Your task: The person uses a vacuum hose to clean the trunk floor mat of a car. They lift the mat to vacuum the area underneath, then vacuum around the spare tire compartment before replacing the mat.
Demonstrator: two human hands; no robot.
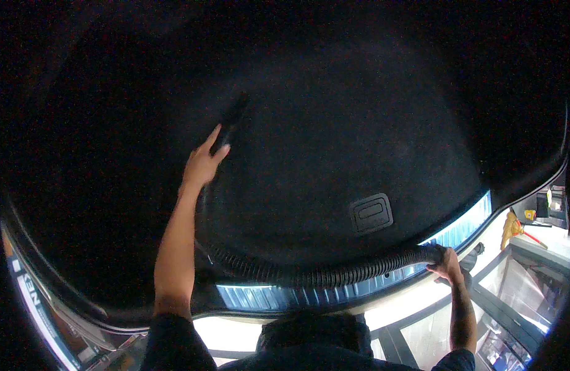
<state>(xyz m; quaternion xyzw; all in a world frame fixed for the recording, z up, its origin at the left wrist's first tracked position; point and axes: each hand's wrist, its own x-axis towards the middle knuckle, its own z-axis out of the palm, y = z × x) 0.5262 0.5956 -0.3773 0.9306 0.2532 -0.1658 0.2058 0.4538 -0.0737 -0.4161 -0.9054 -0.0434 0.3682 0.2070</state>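
Observation:
Inside a dark car trunk, my left hand (pixel 203 162) reaches up over the carpeted floor (pixel 312 139), its fingers around a dark tube-like nozzle (pixel 227 134) that is hard to make out. My right hand (pixel 446 266) grips the end of a black corrugated hose (pixel 336 273) at the right of the trunk sill. From there the hose curves left along the sill and fades into the dark below my left forearm. A recessed rectangular handle (pixel 372 213) is set in the trunk floor.
A ribbed, shiny sill plate (pixel 257 297) runs along the trunk opening beneath the hose. Outside at the right are a red-handled brush (pixel 517 232), a small yellow container (pixel 530 214) and dark-framed glass panels (pixel 428 336). A strip bearing writing lies at the lower left.

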